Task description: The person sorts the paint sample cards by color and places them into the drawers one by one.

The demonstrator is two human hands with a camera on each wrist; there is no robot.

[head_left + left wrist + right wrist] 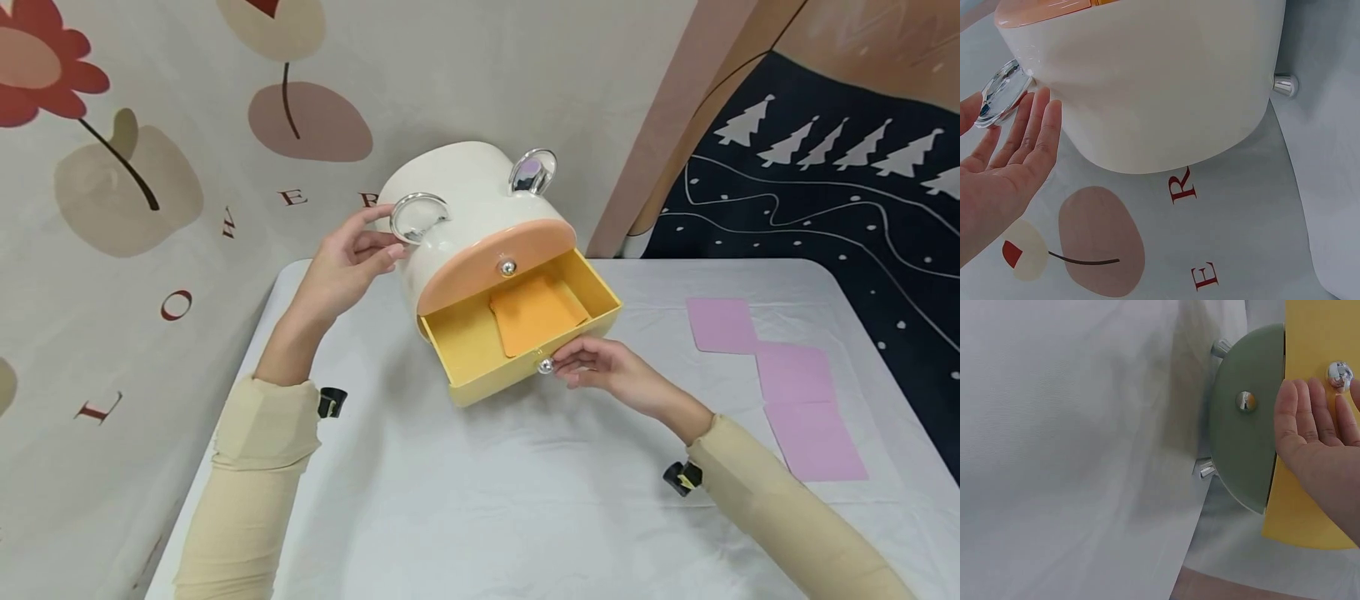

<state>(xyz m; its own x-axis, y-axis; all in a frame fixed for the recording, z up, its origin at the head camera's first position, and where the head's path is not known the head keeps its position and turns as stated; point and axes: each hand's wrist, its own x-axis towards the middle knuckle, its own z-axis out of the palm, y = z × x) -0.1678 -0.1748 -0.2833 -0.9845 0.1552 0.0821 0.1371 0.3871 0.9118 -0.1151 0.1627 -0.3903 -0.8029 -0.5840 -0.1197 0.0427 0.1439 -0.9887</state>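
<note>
A white rounded drawer box (pixel 465 179) with two silver ear-shaped rings stands at the table's back. My left hand (pixel 341 267) holds the silver ear (pixel 1005 94) on its left side between thumb and fingers. The yellow middle drawer (pixel 465 333) is pulled out below an orange top drawer front (pixel 491 262). Inside the yellow drawer lies an orange square sheet (pixel 536 315). My right hand (pixel 611 371) has thumb and fingertips at the silver knob (pixel 1339 375) of this drawer, pinching it. Under it, the right wrist view shows a green drawer front (pixel 1241 434) with its own knob.
Several pink square sheets (pixel 798 375) lie at the right of the white-covered table (pixel 465 517). Short silver feet (pixel 1205 467) carry the box. Close behind it hangs a printed cloth (pixel 465 75), and a dark tree-patterned cloth (pixel 817 200) hangs at the right.
</note>
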